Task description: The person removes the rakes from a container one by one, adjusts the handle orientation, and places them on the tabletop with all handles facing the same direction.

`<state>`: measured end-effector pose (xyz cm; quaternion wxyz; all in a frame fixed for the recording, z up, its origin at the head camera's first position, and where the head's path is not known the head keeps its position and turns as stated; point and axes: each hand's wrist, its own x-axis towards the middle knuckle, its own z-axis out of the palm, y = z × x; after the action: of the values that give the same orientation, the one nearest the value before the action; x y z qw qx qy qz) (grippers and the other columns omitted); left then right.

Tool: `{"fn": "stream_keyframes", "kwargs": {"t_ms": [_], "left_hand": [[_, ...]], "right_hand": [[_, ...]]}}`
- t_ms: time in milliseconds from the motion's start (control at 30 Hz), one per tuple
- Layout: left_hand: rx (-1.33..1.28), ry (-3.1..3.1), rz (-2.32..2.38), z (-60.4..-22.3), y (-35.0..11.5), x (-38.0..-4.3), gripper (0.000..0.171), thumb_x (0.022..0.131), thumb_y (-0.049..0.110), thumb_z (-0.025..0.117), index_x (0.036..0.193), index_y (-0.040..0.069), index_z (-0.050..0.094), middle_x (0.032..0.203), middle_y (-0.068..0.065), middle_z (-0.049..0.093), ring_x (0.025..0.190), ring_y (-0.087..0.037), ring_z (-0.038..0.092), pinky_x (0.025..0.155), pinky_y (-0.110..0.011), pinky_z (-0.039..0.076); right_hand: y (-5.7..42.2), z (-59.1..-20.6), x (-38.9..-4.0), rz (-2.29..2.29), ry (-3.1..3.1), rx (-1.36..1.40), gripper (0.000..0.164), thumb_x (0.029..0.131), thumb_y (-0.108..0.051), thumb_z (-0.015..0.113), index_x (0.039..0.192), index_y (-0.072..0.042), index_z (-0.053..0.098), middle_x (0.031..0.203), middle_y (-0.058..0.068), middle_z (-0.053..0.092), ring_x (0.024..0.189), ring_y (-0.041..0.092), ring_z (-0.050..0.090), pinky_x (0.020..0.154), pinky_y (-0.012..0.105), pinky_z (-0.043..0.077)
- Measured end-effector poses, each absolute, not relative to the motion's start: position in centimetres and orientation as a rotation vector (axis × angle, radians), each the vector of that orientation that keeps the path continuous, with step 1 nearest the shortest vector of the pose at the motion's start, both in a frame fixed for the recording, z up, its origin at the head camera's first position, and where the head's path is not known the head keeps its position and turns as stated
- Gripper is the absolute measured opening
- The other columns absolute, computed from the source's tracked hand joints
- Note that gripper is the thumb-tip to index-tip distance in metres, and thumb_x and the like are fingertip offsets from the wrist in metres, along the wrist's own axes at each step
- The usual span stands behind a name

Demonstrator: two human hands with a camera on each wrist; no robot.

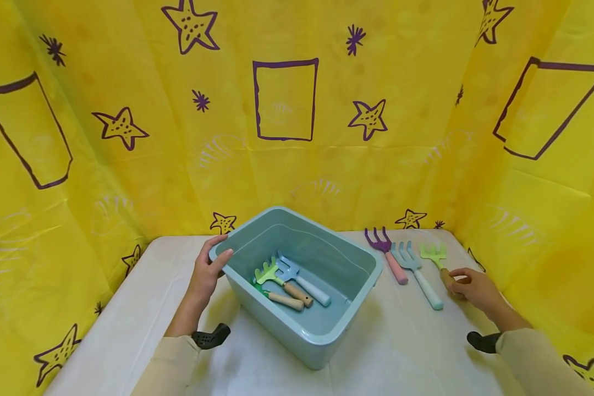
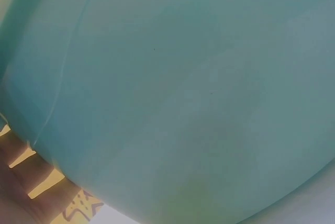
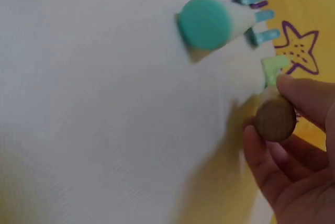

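Note:
My left hand [image 1: 208,275] grips the left corner of a blue-green plastic tub [image 1: 326,256], its thumb over the rim. In the left wrist view the tub's outer wall fills most of the picture, with the fingers [image 2: 39,174] at its edge. On the right, my right hand [image 1: 477,289] pinches the wooden handle of a light green hand rake [image 1: 433,253]. The right wrist view shows thumb and fingers around the handle's round wooden end [image 3: 276,120]. Beside it lie a blue hand rake [image 1: 425,286] with a pale handle and a purple hand rake [image 1: 396,268] with a pink handle.
Inside the tub lie a green rake [image 1: 267,273] with a wooden handle, a blue rake [image 1: 313,290] and a third wooden-handled tool [image 1: 286,301], its green head partly hidden. A white-covered table [image 1: 386,352] stands against yellow patterned curtains [image 1: 297,181] behind and at both sides.

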<state>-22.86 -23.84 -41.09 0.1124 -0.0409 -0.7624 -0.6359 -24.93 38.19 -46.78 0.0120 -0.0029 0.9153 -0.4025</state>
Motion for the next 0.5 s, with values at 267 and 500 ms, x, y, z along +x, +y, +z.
{"fn": "stream_keyframes", "kwargs": {"t_ms": [267, 500], "left_hand": [[-0.111, -2.24, -1.867, -41.1, -23.8, -22.9, 0.051, 0.098, 0.035, 0.057, 0.144, 0.021, 0.039, 0.146, -0.011, 0.04, 0.125, -0.037, 0.046, 0.098, -0.056, 0.041], [-0.112, -2.241, -1.86, -41.1, -23.8, -22.8, 0.054, 0.097, 0.039, 0.058, 0.144, 0.021, 0.039, 0.147, -0.011, 0.04, 0.126, -0.037, 0.046, 0.099, -0.056, 0.041]], "right_hand": [[39.0, -47.7, -24.5, -0.905, 3.119, -0.018, 0.031, 0.091, -0.011, 0.064, 0.116, 0.006, 0.056, 0.092, 0.021, 0.062, 0.078, 0.031, 0.056, 0.062, 0.034, 0.047], [39.6, -47.5, -24.1, -0.745, 3.082, -0.138, 0.047, 0.086, -0.015, 0.069, 0.126, 0.004, 0.053, 0.088, 0.014, 0.063, 0.073, 0.027, 0.055, 0.061, 0.036, 0.046]]}}
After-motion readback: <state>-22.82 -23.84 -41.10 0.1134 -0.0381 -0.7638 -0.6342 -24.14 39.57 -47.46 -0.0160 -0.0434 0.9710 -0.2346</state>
